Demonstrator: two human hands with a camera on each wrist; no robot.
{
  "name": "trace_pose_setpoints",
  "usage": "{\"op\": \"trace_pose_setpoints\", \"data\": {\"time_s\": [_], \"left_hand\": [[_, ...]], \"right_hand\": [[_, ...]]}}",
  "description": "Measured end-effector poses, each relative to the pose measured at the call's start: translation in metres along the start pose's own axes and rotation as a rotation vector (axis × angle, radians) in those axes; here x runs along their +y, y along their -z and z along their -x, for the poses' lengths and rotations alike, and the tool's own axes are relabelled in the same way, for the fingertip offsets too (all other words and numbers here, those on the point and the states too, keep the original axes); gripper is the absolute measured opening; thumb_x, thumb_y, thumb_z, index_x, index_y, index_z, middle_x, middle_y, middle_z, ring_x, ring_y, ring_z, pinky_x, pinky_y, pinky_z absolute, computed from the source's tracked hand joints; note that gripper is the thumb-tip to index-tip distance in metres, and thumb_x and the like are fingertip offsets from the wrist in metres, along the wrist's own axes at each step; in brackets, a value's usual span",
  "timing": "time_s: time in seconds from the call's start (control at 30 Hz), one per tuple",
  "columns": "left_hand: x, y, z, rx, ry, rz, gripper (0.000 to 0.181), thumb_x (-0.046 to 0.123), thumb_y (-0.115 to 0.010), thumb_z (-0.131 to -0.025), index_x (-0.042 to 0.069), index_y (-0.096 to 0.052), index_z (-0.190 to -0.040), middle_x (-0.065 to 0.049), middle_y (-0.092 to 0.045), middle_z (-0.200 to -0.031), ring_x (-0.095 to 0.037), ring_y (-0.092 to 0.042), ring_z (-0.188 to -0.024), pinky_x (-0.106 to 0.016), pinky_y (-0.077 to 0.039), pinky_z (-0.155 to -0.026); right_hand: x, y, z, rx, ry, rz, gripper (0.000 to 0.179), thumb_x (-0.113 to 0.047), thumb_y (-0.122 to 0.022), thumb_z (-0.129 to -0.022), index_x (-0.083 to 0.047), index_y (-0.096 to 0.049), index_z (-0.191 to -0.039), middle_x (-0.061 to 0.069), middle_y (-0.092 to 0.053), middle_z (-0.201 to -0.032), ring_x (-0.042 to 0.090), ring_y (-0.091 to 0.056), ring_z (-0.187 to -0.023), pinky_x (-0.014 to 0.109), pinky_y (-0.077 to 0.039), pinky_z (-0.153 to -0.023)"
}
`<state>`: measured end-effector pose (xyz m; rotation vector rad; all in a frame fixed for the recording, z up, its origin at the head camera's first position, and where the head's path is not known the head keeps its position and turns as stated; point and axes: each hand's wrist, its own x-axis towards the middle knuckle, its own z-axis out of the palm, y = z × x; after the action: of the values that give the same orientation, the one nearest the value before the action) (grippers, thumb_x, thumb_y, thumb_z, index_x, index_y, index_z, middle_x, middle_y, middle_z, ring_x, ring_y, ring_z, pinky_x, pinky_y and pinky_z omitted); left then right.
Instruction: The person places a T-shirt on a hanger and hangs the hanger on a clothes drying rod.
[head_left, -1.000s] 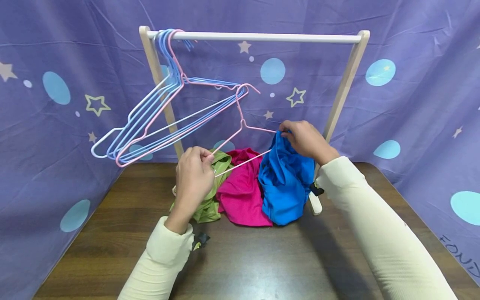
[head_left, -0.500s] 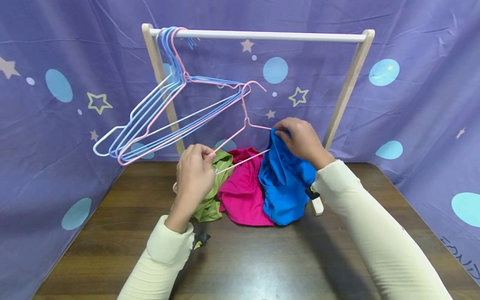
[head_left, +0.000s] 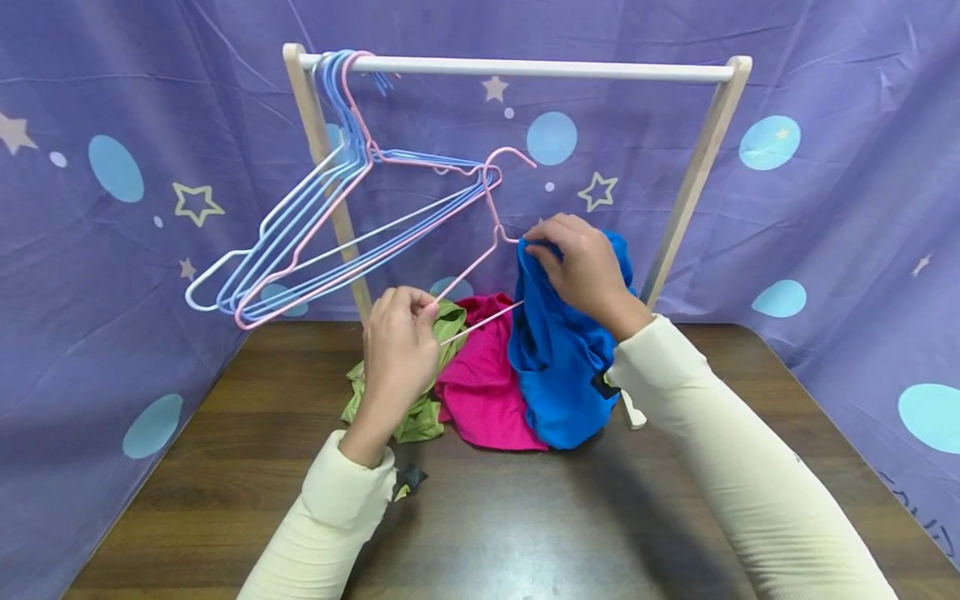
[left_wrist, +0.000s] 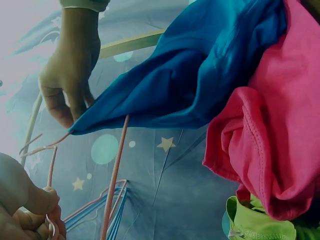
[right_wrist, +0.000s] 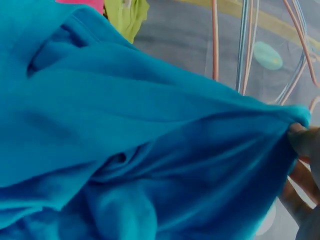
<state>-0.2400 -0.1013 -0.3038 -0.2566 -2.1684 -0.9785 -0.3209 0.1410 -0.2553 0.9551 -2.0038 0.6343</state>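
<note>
A pink wire hanger [head_left: 474, 265] is held up in front of the rack, its hook free of the rail. My left hand [head_left: 401, 342] pinches the hanger near its left corner. The hanger's right arm runs inside a blue garment [head_left: 566, 392], which covers that end. My right hand [head_left: 581, 262] pinches the garment's upper edge, close to the hanger's neck. In the right wrist view the blue cloth [right_wrist: 165, 125] stretches from the fingertips. A magenta garment [head_left: 487, 392] and a green garment [head_left: 412, 417] lie bunched on the table to the left of the blue one.
A small rack with a white rail [head_left: 525, 71] and wooden posts stands at the back of the wooden table [head_left: 480, 517]. Several blue, white and pink hangers [head_left: 300, 217] hang at the rail's left end. A patterned purple curtain [head_left: 645, 142] lies behind.
My right hand has moved left and slightly up, drawing the blue garment further along the hanger towards its neck. The hanger's hook has risen slightly. My left hand keeps its pinch.
</note>
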Motion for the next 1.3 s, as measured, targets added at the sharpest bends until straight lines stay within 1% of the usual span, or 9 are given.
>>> {"op": "trace_pose_setpoints", "data": {"time_s": [0.13, 0.23, 0.3, 0.43, 0.53, 0.63, 0.83, 1.1, 1.3], "left_hand": [[0.000, 0.000, 0.000, 0.008, 0.003, 0.010, 0.007, 0.007, -0.067, -0.096, 0.000, -0.067, -0.095, -0.015, -0.061, -0.087, -0.033, -0.055, -0.085, -0.047, -0.044, -0.080], [-0.001, 0.001, 0.000, 0.020, 0.009, 0.003, 0.007, 0.008, -0.068, -0.096, 0.001, -0.068, -0.095, -0.014, -0.062, -0.087, -0.033, -0.056, -0.086, -0.048, -0.044, -0.078], [-0.003, 0.002, -0.001, 0.026, 0.012, -0.002, 0.007, 0.008, -0.068, -0.096, 0.001, -0.068, -0.095, -0.014, -0.062, -0.088, -0.033, -0.057, -0.086, -0.048, -0.045, -0.078], [-0.004, 0.004, -0.002, 0.032, 0.011, -0.008, 0.007, 0.007, -0.068, -0.096, 0.001, -0.067, -0.095, -0.015, -0.063, -0.089, -0.034, -0.057, -0.088, -0.050, -0.045, -0.079], [-0.004, 0.005, -0.003, 0.030, 0.009, -0.010, 0.007, 0.007, -0.068, -0.095, 0.001, -0.067, -0.095, -0.015, -0.063, -0.089, -0.035, -0.057, -0.088, -0.050, -0.045, -0.079], [-0.004, 0.005, -0.003, 0.021, 0.015, -0.018, 0.007, 0.008, -0.068, -0.096, 0.001, -0.068, -0.095, -0.015, -0.063, -0.089, -0.034, -0.057, -0.088, -0.049, -0.045, -0.079], [-0.006, 0.005, -0.003, 0.025, 0.023, -0.025, 0.007, 0.008, -0.067, -0.096, 0.001, -0.068, -0.095, -0.014, -0.062, -0.088, -0.034, -0.057, -0.087, -0.049, -0.045, -0.078], [-0.004, 0.004, -0.003, 0.022, 0.022, -0.016, 0.008, 0.009, -0.067, -0.097, 0.001, -0.068, -0.095, -0.014, -0.062, -0.088, -0.034, -0.056, -0.087, -0.048, -0.045, -0.078], [-0.002, 0.001, -0.002, 0.023, 0.010, -0.007, 0.008, 0.008, -0.067, -0.097, 0.000, -0.068, -0.095, -0.015, -0.062, -0.088, -0.034, -0.055, -0.086, -0.047, -0.044, -0.078]], "right_hand": [[-0.003, -0.003, 0.000, 0.030, -0.026, 0.043, 0.028, -0.009, -0.074, -0.094, 0.003, -0.070, -0.119, 0.019, -0.067, -0.109, 0.033, -0.062, -0.101, 0.045, -0.052, -0.087], [0.005, 0.001, 0.002, 0.003, -0.064, 0.098, 0.053, -0.023, -0.077, -0.093, 0.000, -0.061, -0.138, 0.023, -0.059, -0.127, 0.038, -0.057, -0.115, 0.052, -0.047, -0.096], [0.014, 0.007, 0.004, -0.045, -0.106, 0.101, 0.060, -0.025, -0.075, -0.095, -0.001, -0.054, -0.145, 0.024, -0.054, -0.139, 0.041, -0.051, -0.127, 0.056, -0.042, -0.104], [0.035, 0.023, 0.012, -0.194, -0.220, 0.065, 0.045, -0.009, -0.058, -0.102, 0.001, -0.054, -0.145, 0.023, -0.054, -0.145, 0.042, -0.048, -0.136, 0.058, -0.036, -0.114], [0.046, 0.029, 0.017, -0.269, -0.274, 0.071, 0.035, 0.000, -0.049, -0.102, 0.004, -0.064, -0.133, 0.024, -0.063, -0.134, 0.043, -0.056, -0.127, 0.058, -0.041, -0.110], [0.051, 0.030, 0.021, -0.286, -0.261, 0.085, 0.027, -0.001, -0.054, -0.102, 0.003, -0.071, -0.122, 0.023, -0.070, -0.120, 0.042, -0.061, -0.114, 0.058, -0.046, -0.102], [0.051, 0.022, 0.024, -0.199, -0.166, 0.090, 0.016, -0.002, -0.067, -0.097, 0.002, -0.075, -0.110, 0.019, -0.073, -0.105, 0.038, -0.062, -0.100, 0.055, -0.050, -0.090], [0.040, 0.005, 0.028, 0.040, -0.054, 0.160, 0.010, 0.000, -0.074, -0.092, 0.002, -0.077, -0.101, 0.016, -0.073, -0.095, 0.035, -0.068, -0.090, 0.050, -0.056, -0.079], [0.030, -0.005, 0.027, 0.185, -0.017, 0.203, 0.007, -0.004, -0.071, -0.095, 0.001, -0.076, -0.094, 0.014, -0.072, -0.090, 0.034, -0.066, -0.083, 0.048, -0.056, -0.074]]}}
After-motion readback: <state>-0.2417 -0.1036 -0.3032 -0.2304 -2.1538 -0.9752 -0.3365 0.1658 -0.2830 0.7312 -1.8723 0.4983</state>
